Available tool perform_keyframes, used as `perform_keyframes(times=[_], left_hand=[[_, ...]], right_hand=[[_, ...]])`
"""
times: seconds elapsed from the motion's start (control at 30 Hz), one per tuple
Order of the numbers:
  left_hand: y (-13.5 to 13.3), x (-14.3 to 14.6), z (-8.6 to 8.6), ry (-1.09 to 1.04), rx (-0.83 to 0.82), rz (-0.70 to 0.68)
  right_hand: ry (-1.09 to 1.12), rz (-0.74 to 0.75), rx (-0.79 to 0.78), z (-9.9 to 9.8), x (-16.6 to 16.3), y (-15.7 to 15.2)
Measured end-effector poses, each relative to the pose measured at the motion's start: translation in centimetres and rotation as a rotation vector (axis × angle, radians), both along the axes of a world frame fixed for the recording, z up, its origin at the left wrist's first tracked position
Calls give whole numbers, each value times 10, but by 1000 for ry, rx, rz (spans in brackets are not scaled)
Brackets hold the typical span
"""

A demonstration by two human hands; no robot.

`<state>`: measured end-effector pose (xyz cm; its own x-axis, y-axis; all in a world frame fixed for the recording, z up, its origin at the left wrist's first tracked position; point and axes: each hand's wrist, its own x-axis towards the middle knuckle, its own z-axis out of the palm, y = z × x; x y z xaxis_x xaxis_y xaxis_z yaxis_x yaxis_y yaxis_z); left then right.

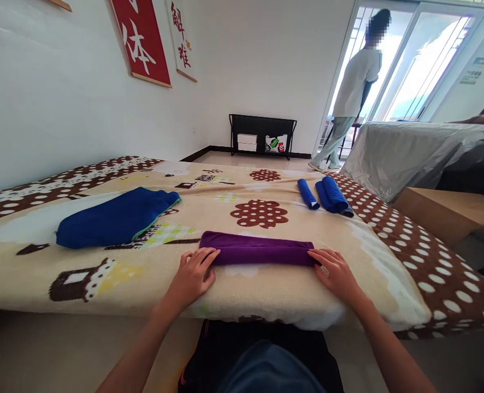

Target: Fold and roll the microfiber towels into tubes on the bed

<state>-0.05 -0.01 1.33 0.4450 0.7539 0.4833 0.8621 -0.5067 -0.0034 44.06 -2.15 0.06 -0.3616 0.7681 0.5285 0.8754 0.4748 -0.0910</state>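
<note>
A purple towel (262, 251), folded into a long narrow strip, lies crosswise on the blanket near the bed's front edge. My left hand (195, 273) has its fingers curled over the strip's left end, with the thumb low on the near side. At the right end my right hand (335, 273) holds the towel in the same way, fingertips on the purple cloth. To the left is a flat dark blue cloth (111, 218) with a green edge. Toward the back right rest a thin blue roll (308, 194) and a thicker blue roll (332, 195).
A cream blanket (209, 202) with brown dotted borders covers the bed. Beyond it stands a low black rack (262, 134) with boxes. A person (354, 87) stands by the glass door. On the right are a sheet-covered table (422, 147) and a cardboard box (442, 215).
</note>
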Motion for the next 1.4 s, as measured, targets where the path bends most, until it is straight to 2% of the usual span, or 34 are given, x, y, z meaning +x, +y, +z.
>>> perform_keyframes(times=[0.13,0.33,0.5,0.6,0.67,0.73,0.87,0.93,1.0,1.1,1.23,1.4], left_hand=[[12,-4,-1,-38,-63,11],[38,19,12,-64,-115,96],[39,14,31,-12,-184,103],[37,8,33,30,-174,179],[35,14,30,25,-118,228],[32,32,26,39,-95,170],[25,93,18,104,-169,-123],[24,119,14,110,-178,-154],[26,129,12,105,-179,-146],[38,110,10,89,-183,-108],[56,50,11,57,-207,-39],[73,-6,9,11,-282,-128]], right_hand=[[-4,18,-54,2,3,8],[88,-39,-71,0,-5,38],[91,-48,-93,4,-5,42],[69,-73,-101,6,-7,38],[62,-113,-84,9,-15,37],[44,-96,-80,13,-32,37],[-66,116,-122,21,-88,40],[-98,149,-138,23,-113,44],[-107,140,-156,23,-125,49],[-107,123,-169,21,-115,53],[-98,106,-174,20,-70,53],[-69,146,-206,17,-24,54]])
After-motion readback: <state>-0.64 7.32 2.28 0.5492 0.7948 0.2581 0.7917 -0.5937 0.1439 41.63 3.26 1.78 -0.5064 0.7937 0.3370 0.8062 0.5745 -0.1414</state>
